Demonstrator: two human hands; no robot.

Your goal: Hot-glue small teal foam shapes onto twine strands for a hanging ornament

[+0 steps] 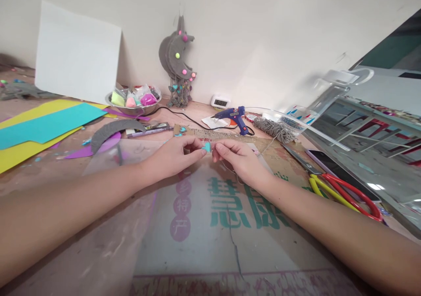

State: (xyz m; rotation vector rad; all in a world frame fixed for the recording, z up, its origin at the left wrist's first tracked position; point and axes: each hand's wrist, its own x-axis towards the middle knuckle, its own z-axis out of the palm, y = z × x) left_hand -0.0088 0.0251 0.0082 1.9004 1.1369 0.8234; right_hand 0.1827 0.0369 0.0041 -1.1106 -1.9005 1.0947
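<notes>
A small teal foam piece (207,147), perhaps heart-shaped, is pinched between the thumb and fingertips of my left hand (176,155). Facing it, just to the right, my right hand (238,158) is closed in a pinch with its fingertips almost at the piece. A thin grey cord (240,180) loops out below my right hand and seems to run up into its fingers, which partly hide it. Both hands hover above a printed cardboard sheet (197,252) overlaid by clear plastic. More small teal pieces (181,130) lie just beyond my left hand.
Behind the hands rest a blue glue gun (232,117), a ball of grey cord (272,128) and a metal bowl (131,108) of clay packets. Scissors (342,193) and a phone (342,173) lie right. Coloured foam sheets (49,125) are left; a moon decoration (177,55) hangs behind.
</notes>
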